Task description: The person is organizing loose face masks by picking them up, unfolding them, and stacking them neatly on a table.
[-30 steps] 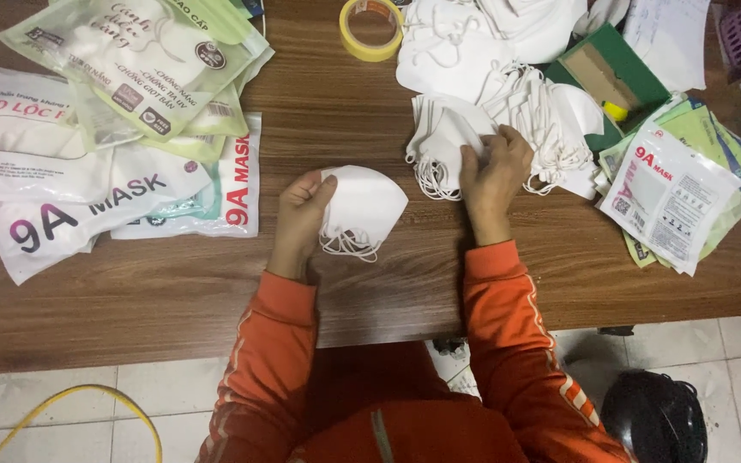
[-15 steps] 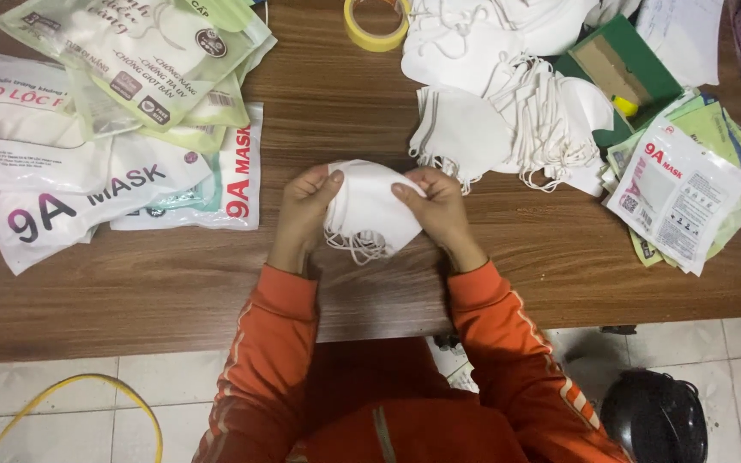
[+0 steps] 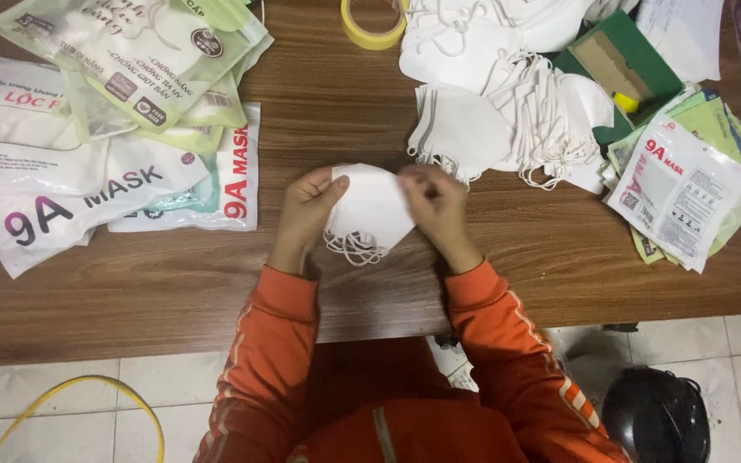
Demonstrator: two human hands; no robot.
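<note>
I have the left hand (image 3: 309, 206) and right hand (image 3: 435, 206) both pinching a small stack of white masks (image 3: 370, 210) above the wooden table (image 3: 345, 103); squaring seems underway; next, I judge, needs aligned edges.

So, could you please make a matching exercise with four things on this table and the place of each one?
Things:
1. white mask
2. tape roll
3. mask stack
4. filled packets

Places:
A. far edge of the table, near the middle
B. left part of the table
C. between both hands, in front of the person
D. right of the middle, beyond the right hand

Pairs: 1-C, 2-A, 3-D, 4-B. The left hand grips the mask's other side.
</note>
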